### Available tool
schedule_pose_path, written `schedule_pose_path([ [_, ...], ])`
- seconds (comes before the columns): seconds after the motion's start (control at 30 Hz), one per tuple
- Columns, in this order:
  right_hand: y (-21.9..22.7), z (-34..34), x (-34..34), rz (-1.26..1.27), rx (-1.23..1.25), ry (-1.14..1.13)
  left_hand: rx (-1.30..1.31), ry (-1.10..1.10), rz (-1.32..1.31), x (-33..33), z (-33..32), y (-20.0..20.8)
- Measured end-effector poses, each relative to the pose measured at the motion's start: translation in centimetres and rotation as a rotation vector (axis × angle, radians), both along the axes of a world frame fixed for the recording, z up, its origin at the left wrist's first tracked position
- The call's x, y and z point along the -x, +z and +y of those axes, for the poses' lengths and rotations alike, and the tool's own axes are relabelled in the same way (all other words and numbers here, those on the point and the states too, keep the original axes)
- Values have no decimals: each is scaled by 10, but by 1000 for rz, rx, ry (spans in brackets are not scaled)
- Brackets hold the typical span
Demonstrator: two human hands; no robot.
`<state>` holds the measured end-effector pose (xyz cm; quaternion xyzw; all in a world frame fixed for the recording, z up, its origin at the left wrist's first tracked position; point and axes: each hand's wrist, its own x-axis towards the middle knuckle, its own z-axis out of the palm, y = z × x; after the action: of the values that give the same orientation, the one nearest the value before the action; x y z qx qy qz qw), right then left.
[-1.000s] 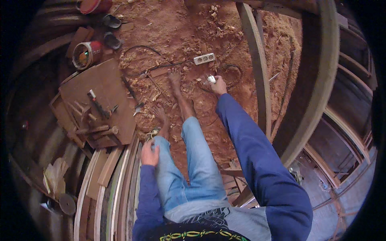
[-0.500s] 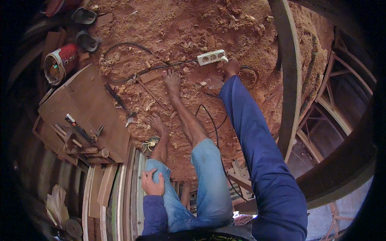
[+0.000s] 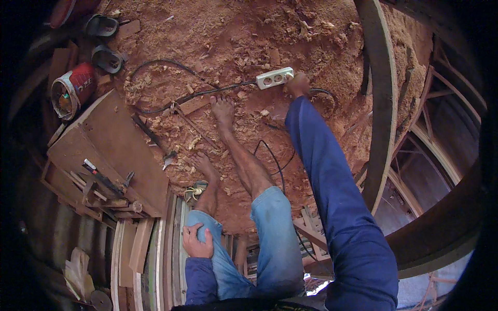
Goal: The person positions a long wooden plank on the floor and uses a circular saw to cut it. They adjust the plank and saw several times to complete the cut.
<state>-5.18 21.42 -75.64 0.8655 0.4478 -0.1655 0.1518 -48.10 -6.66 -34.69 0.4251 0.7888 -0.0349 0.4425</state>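
A white power strip [image 3: 274,78] with several round sockets lies on the sawdust-covered ground. At its right end my right hand [image 3: 298,84] is closed on a pale plug [image 3: 288,76], mostly hidden by my fingers. Dark cable [image 3: 228,87] runs from the strip's left end across the ground. My left hand [image 3: 197,242] rests on my left knee with fingers apart, holding nothing. My bare feet stand on the ground between the hands and the strip.
At left a brown wooden box [image 3: 114,150] carries tools, including a hammer-like one; beside it stands a red and white bucket [image 3: 75,90]. An axe-like tool [image 3: 168,158] lies by my foot. A curved timber [image 3: 384,103] rises at right. Sandals [image 3: 107,59] lie upper left.
My right hand has shifted slightly over the strip's right end, covering more of the plug, and the strip has tilted a little. My left hand stays on the knee.
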Motion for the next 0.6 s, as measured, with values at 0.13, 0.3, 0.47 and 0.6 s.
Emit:
schedule_pose_path([
  [0.13,0,4,4,3,9,-51,37,26,1,4,5,-4],
  [0.3,-7,5,4,9,6,-11,-50,33,-12,14,10,-19],
  [0.47,-5,10,9,-60,91,26,-83,-20,28,28,18,-29],
  [0.6,27,2,34,-116,-44,67,-91,-56,77,36,13,-24],
])
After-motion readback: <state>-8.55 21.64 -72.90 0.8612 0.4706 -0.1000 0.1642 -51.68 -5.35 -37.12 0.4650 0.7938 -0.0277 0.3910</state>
